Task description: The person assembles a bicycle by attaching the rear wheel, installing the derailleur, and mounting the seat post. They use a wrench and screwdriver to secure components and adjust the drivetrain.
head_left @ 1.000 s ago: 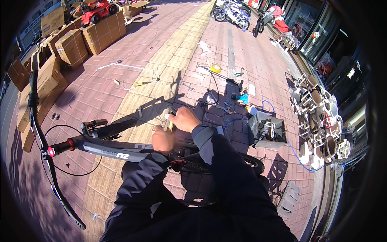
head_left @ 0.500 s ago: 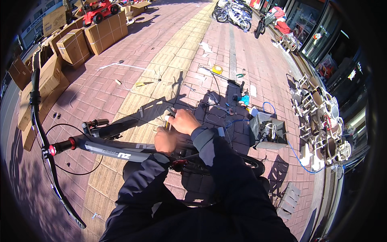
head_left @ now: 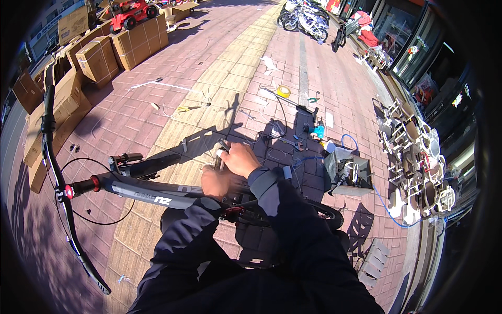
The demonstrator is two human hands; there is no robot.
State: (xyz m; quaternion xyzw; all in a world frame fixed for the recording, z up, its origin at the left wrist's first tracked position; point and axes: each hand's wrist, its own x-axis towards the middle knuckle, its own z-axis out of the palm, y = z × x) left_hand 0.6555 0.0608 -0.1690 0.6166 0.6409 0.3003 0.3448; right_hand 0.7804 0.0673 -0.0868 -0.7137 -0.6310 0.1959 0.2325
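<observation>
Across my lap lies a dark grey bicycle frame (head_left: 151,195) with its handlebar (head_left: 50,152) at the left. My right hand (head_left: 241,159) is closed around a slim tool (head_left: 223,144), whose dark end sticks out above the fingers; its kind is unclear. A small white piece (head_left: 219,153) shows beside that thumb. Just left of and below it, my left hand (head_left: 215,183) is curled just beyond the frame, slightly blurred. Its fingers are bent round something I cannot make out. The two hands almost touch, and they hide the part between them.
Pliers (head_left: 189,109), yellow tape (head_left: 283,91), a teal power tool (head_left: 317,131) and a wrench (head_left: 293,143) lie on the paving ahead. A grey bin (head_left: 349,172) stands right, near many child seats (head_left: 418,162). Cardboard boxes (head_left: 140,42) are stacked at the far left.
The hands stay close together over the frame, with the tool end above the right fingers shifting slightly. The whole view has moved a little; nothing was visibly picked up or let go.
</observation>
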